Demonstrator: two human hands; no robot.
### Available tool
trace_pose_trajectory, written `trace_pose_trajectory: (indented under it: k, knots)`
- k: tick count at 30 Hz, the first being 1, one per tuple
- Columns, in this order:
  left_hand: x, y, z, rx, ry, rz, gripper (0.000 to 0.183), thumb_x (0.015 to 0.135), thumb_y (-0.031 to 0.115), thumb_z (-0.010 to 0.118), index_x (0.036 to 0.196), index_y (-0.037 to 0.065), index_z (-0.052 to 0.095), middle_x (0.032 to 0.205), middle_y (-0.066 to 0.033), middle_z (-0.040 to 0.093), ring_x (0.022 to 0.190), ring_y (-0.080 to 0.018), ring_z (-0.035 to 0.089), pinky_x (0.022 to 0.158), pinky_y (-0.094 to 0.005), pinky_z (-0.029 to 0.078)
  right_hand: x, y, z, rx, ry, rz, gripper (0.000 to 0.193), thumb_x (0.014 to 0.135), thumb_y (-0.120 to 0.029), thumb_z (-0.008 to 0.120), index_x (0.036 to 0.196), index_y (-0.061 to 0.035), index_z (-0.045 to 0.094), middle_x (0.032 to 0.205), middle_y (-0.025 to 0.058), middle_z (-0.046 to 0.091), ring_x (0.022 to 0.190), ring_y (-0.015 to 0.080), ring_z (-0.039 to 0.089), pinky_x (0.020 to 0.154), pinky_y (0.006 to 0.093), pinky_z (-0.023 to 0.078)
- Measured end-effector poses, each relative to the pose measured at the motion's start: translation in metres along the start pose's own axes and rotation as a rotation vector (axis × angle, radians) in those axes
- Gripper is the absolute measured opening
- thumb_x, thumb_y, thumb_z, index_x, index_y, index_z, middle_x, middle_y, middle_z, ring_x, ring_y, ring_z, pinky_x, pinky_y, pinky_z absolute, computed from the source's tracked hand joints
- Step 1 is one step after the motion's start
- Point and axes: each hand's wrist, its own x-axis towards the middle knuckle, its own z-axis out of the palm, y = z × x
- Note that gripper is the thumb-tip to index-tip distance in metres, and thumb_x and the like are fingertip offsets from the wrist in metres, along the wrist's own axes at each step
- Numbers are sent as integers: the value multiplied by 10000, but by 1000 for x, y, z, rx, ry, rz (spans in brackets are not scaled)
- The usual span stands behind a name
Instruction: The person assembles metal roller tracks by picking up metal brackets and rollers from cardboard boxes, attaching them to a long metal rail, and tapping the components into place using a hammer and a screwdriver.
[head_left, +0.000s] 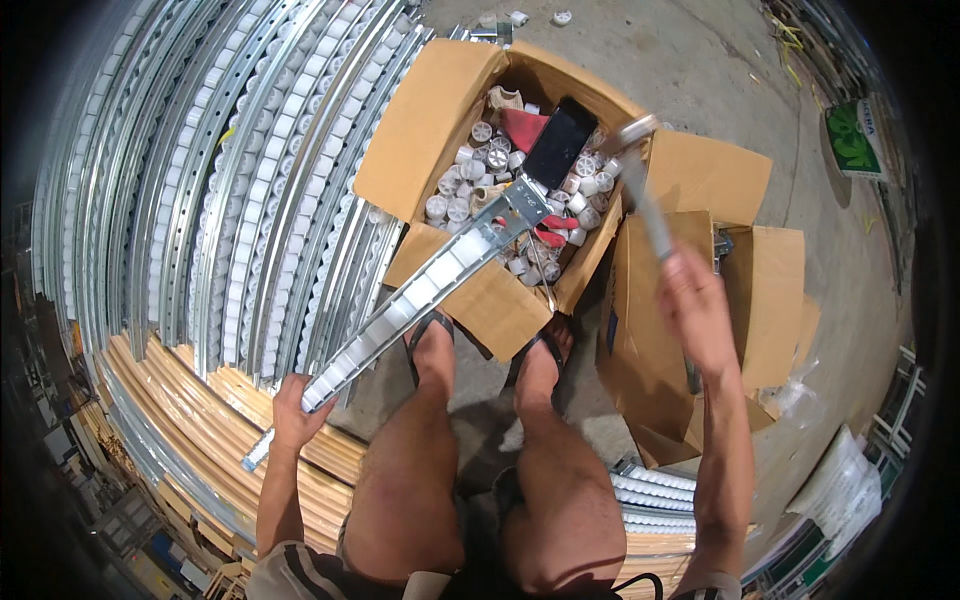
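My left hand (297,412) is closed round the near end of a roller track (405,308), a metal channel filled with white rollers. The track slants up and to the right, its far end with a metal bracket (522,204) resting over an open cardboard box (428,135). In my right hand (697,315) is a hammer (650,208), raised to the right of the box and slightly smeared by motion. Inside the box lie many loose white rollers (458,190), a dark phone (562,142) and red-and-beige gloves (522,128).
Many long roller tracks (215,190) are laid side by side at the left, above wrapped tan lengths (215,440). A second open carton (640,330) stands at the right. More tracks (655,497) lie beside my right leg. Clear plastic wrap (845,490) is at the lower right.
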Motion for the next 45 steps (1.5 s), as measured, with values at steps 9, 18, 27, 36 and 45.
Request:
trace_pose_trajectory:
  k: [9,18,27,36,45]
  knots:
    - [11,-1,-2,-1,1,36,449,702,164,878,1034,2,624,961,-194,619,844,-417,637,721,-451,524,4,26,21,-96,-181,-111,429,1098,-325,467,1422,-51,529,651,-41,425,511,46,378,454,222,328]
    - [17,0,-6,7,28,38,479,678,152,886,1047,-5,624,974,-198,623,862,-422,634,738,-449,526,3,11,15,-193,-55,-257,409,1098,-297,469,1421,-57,544,688,-41,432,529,26,368,465,213,316]
    - [15,-8,-10,35,25,68,496,658,164,869,1061,10,625,984,-200,626,860,-425,639,725,-455,526,4,11,28,1,-15,-59,438,1075,-320,529,1399,-28,564,657,-57,427,570,26,394,495,212,321]
    - [20,10,-30,119,82,55,538,636,179,856,1101,28,631,1008,-169,617,867,-408,636,728,-466,519,-19,51,90,-313,232,-11,352,1024,-230,578,1298,-12,604,844,222,682,793,338,691,692,457,525]
    - [19,39,-80,228,196,121,599,617,186,862,1154,32,646,1026,-161,615,895,-394,633,750,-466,524,-9,68,143,-758,42,75,303,950,-241,604,1123,8,590,928,275,708,884,460,698,792,563,546]
